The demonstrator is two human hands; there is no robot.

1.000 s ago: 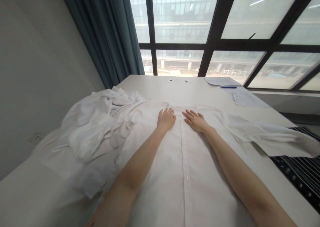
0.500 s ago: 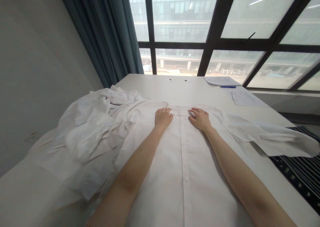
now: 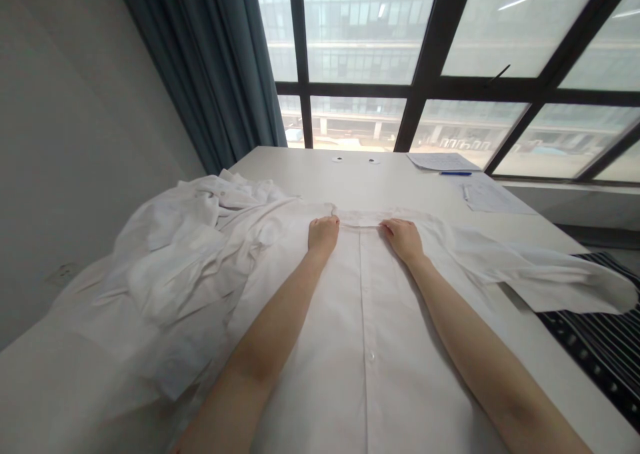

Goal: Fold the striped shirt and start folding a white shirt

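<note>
A white button-up shirt [image 3: 365, 321] lies spread flat on the white table [image 3: 350, 177], its button placket running toward me. My left hand [image 3: 323, 234] is closed on the shirt's far edge, fingers curled under the fabric. A little to the right, my right hand [image 3: 404, 237] grips the same edge in the same way. The strip of cloth between the two hands is pulled taut. One sleeve [image 3: 540, 274] stretches out to the right.
A heap of crumpled white garments [image 3: 185, 261] lies to the left. Papers [image 3: 480, 194] and a blue pen [image 3: 456, 173] sit at the far right corner. A dark striped cloth [image 3: 600, 347] hangs at the right edge. Windows and a blue curtain stand behind.
Both hands went from lying flat with fingers spread to curling shut on the shirt's far edge, and they moved slightly apart, drawing the edge tight.
</note>
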